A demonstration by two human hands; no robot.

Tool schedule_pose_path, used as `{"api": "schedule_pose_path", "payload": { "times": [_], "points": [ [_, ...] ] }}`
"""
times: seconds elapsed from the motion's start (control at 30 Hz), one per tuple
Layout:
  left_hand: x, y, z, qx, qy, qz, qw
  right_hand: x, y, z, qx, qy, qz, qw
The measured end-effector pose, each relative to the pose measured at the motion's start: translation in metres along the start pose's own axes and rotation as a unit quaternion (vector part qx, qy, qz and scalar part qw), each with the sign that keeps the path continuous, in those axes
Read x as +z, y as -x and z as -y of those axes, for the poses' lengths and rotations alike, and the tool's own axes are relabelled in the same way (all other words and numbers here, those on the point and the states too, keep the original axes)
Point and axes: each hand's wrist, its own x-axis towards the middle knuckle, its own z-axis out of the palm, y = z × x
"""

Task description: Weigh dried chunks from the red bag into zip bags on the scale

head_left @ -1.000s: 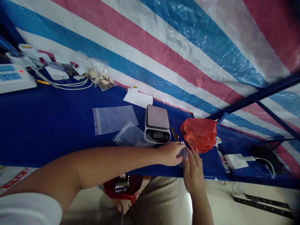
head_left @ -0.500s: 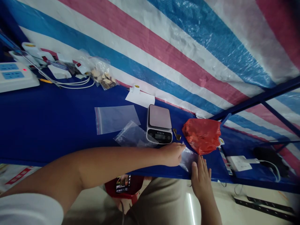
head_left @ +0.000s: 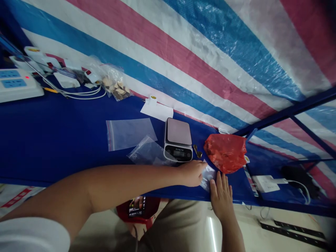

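A small clear plastic bag (head_left: 208,177) lies flat near the front edge of the blue table. My left hand (head_left: 192,173) reaches across from the left, its fingers closed at the bag's left side. My right hand (head_left: 221,194) lies flat with fingers stretched out, touching the bag's right side. Just beyond my left hand stands a digital kitchen scale (head_left: 179,131) with a bare plate. A dark, dry-looking curled piece (head_left: 197,151) lies to the right of the scale. Beyond my right hand is a crumpled red plastic bag (head_left: 225,152); its contents are hard to make out.
Two clear zip bags lie left of the scale: a flat one (head_left: 132,133) and a tilted one (head_left: 149,150). Farther back are a bag of pale pieces (head_left: 118,87), white paper (head_left: 157,111), cables and a power strip (head_left: 19,84). A phone (head_left: 137,205) rests on a red stool below.
My right hand has slid a little to the left over the small clear bag, closer to my left hand. My left hand has stayed almost still.
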Motion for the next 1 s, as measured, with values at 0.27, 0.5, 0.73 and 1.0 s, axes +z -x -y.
{"api": "schedule_pose_path", "payload": {
  "times": [0.27, 0.5, 0.73, 1.0],
  "points": [
    [-0.009, 0.003, -0.007, 0.006, 0.047, -0.005, 0.999, -0.029, 0.002, 0.014, 0.214, -0.302, -0.110, 0.923],
    [-0.018, 0.002, -0.016, 0.039, 0.140, -0.001, 0.989, -0.044, -0.001, 0.027, 0.340, -0.458, -0.182, 0.801],
    [-0.016, -0.002, -0.013, 0.004, 0.167, -0.035, 0.985, -0.051, -0.003, 0.045, 0.329, -0.564, -0.152, 0.742],
    [-0.010, -0.004, -0.009, -0.056, 0.216, -0.078, 0.972, -0.042, -0.005, 0.047, 0.328, -0.569, -0.218, 0.722]
  ]
}}
